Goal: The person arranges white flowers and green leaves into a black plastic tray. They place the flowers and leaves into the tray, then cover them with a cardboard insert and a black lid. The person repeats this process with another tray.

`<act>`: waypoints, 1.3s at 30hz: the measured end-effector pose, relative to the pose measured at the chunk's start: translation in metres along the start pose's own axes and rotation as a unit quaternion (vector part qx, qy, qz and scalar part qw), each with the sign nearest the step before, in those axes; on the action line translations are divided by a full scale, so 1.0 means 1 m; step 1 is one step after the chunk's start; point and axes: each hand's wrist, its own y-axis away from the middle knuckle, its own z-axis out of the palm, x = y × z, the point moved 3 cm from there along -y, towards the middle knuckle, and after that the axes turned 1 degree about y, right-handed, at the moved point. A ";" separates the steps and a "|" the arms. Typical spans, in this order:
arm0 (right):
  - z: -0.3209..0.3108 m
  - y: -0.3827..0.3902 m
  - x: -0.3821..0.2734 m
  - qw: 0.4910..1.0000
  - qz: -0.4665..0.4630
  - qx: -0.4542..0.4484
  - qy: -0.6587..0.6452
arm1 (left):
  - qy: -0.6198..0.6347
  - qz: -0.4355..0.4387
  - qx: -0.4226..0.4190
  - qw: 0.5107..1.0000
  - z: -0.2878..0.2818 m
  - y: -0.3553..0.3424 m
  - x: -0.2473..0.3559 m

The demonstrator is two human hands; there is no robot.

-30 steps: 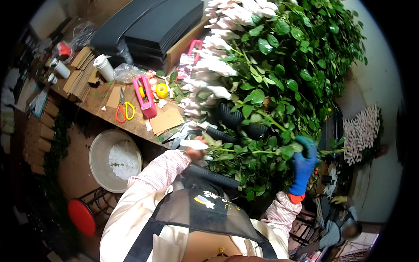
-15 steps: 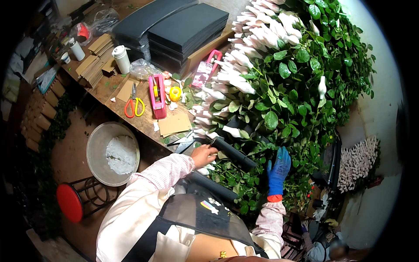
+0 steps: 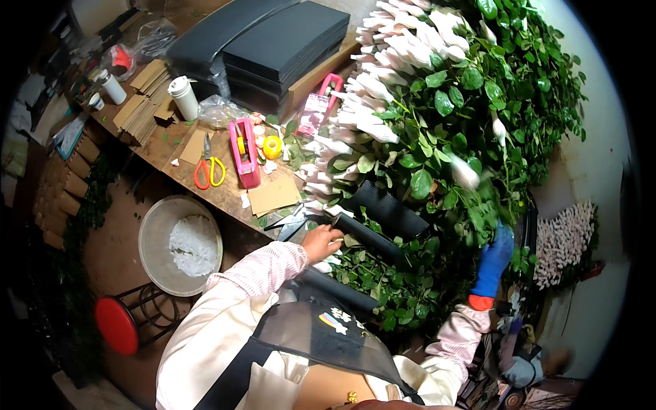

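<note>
My bare left hand (image 3: 323, 244) lies at the near end of a dark corrugated sheet (image 3: 369, 236), its fingers slightly bent and apart, holding nothing I can see. In a blue glove with an orange cuff, my right hand (image 3: 496, 253) is closed around the leafy stem of a rose. That rose's white-sleeved bud (image 3: 465, 172) points up and left of the hand, blurred by motion. Beyond both hands spreads a big heap of leafy roses (image 3: 437, 116), many buds in white sleeves (image 3: 372, 85). A second dark sheet (image 3: 389, 210) lies open among the leaves.
On the wooden table stand a pink tape dispenser (image 3: 244, 154), red-and-yellow-handled scissors (image 3: 210, 171), brown cards (image 3: 273, 196), a white bottle (image 3: 183, 98) and stacked dark sheets (image 3: 283, 44). A bin (image 3: 152, 239) with white scraps and a red stool (image 3: 116, 324) are at left. Another person (image 3: 523, 362) is at lower right.
My right hand has moved right and up from the near leaves, and now has a rose that swings with it. The dark sheet among the leaves is more exposed. My left hand stays put.
</note>
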 end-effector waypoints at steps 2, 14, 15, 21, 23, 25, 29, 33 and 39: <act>-0.044 -0.028 -0.026 1.000 -0.015 0.014 -0.013 | 0.013 -0.017 -0.007 1.000 -0.007 0.002 0.002; -0.054 0.051 -0.141 0.944 -0.069 -0.251 -0.202 | 0.050 -0.061 -0.044 0.996 0.007 0.001 -0.016; -0.033 0.072 -0.139 0.925 -0.063 -0.289 -0.239 | -0.015 -0.017 -0.020 1.000 0.006 0.000 -0.012; 0.100 0.189 -0.108 0.923 -0.017 -0.376 -0.076 | -0.028 0.004 -0.012 1.000 0.003 -0.002 0.000; 0.089 0.180 -0.108 0.927 -0.029 -0.369 -0.068 | -0.028 -0.020 -0.026 0.999 -0.001 0.000 0.002; 0.051 0.146 -0.125 0.901 -0.013 -0.431 -0.043 | -0.027 -0.003 0.012 1.000 0.002 0.002 -0.008; 0.016 0.119 -0.176 0.899 -0.035 -0.368 -0.236 | -0.023 -0.015 0.011 1.000 0.001 0.001 -0.007; 0.093 0.134 -0.227 0.888 -0.011 -0.436 -0.143 | -0.038 -0.006 -0.019 0.999 0.002 -0.002 -0.001; 0.123 0.124 -0.227 0.880 0.073 -0.432 -0.183 | 0.101 -0.070 0.020 0.992 -0.008 0.000 0.009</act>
